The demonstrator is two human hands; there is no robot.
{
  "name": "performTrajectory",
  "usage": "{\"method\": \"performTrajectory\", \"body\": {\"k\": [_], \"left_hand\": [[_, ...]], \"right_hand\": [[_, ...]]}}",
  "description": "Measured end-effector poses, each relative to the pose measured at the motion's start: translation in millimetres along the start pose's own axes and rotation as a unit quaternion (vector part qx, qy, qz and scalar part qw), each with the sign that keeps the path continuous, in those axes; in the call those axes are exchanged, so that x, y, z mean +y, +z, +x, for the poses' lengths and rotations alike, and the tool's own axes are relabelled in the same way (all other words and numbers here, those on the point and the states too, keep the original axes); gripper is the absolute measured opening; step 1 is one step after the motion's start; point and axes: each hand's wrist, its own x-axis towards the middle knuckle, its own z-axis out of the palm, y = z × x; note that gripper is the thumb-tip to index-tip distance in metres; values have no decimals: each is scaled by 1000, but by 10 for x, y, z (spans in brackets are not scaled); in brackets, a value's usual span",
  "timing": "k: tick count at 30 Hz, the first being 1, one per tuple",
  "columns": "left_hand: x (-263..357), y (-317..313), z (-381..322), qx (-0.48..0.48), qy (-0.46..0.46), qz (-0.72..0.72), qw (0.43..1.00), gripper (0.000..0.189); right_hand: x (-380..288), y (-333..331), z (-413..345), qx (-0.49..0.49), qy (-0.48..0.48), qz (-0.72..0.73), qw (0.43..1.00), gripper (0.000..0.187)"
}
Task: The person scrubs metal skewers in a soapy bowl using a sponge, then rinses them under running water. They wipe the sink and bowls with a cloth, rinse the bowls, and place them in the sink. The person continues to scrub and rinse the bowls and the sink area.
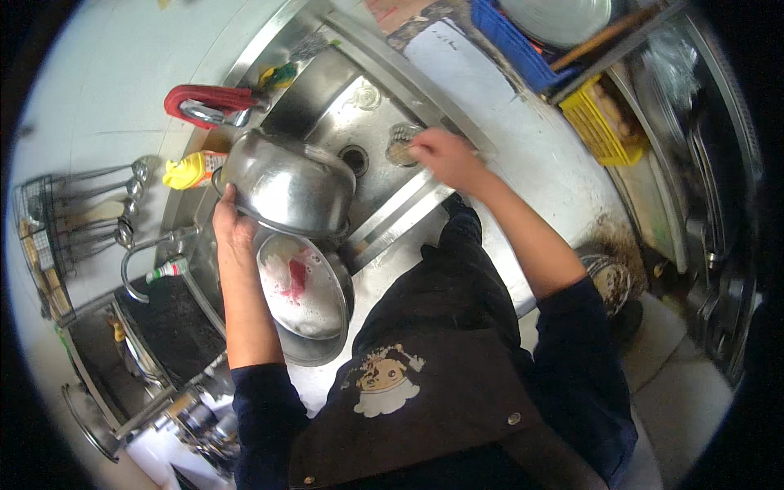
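Observation:
My left hand (233, 223) grips the handle side of a stainless steel pot (294, 184), which is tilted over the sink (383, 184). My right hand (447, 158) has its fingers closed at the edge of a small metal strainer basket (401, 146), partly hidden by the fingers and slightly blurred. Just left of the basket lies the open drain hole (353, 160). A small round clear or shiny object (365, 98) sits farther back in the sink. Below the pot, a metal basin (306, 318) contains white suds and a red cloth (297, 278).
A red cloth (208, 101) hangs over the faucet (214, 115). Near it are a yellow-green sponge (278, 75) and a yellow bottle (190, 171). Ladles (131, 184) hang on the left wall. Blue (520, 46) and yellow (600, 125) plastic baskets stand at the right.

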Motion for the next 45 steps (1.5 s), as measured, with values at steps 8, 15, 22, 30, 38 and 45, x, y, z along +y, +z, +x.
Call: {"method": "performTrajectory", "body": {"k": [8, 15, 22, 30, 38, 45], "left_hand": [[-210, 438, -396, 92, 78, 21, 992, 26], [-360, 676, -443, 144, 77, -18, 986, 19], [-701, 910, -327, 141, 113, 90, 979, 18], [-801, 904, -338, 168, 127, 206, 955, 15], [-1096, 903, -158, 129, 216, 376, 892, 15], [-1889, 1397, -112, 74, 154, 545, 821, 23]], "right_hand": [[779, 1806, 1479, -325, -24, -274, 905, 21], [1355, 2289, 1505, -461, -31, -276, 843, 35], [1409, 2164, 1680, -455, -19, -102, 885, 46], [1527, 2037, 1677, -453, -13, -251, 855, 48], [1196, 1822, 1654, -126, 325, 62, 935, 30], [261, 1047, 1760, -48, 331, 256, 907, 58]]}}
